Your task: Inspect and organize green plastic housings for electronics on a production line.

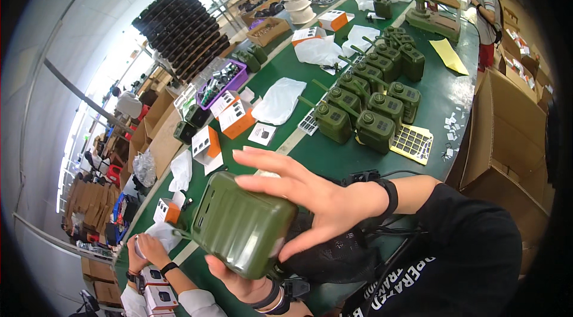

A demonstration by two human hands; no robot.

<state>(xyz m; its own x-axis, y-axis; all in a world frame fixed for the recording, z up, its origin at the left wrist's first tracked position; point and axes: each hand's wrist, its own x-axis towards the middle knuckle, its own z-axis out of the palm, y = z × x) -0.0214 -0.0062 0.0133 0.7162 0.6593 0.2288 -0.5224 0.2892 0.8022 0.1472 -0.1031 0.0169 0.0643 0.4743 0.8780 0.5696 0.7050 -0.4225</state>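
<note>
Green-topped workbench runs through this crowded workshop, one big open cardboard carton at its right, one purple basket toward its left. I count at least ten olive jerrycan-shaped canisters standing grouped, plus two yellow sheets. One more olive canister is up above the near side: the left hand grips it from below; the right hand is spread wide over its end, contact unclear.
</note>
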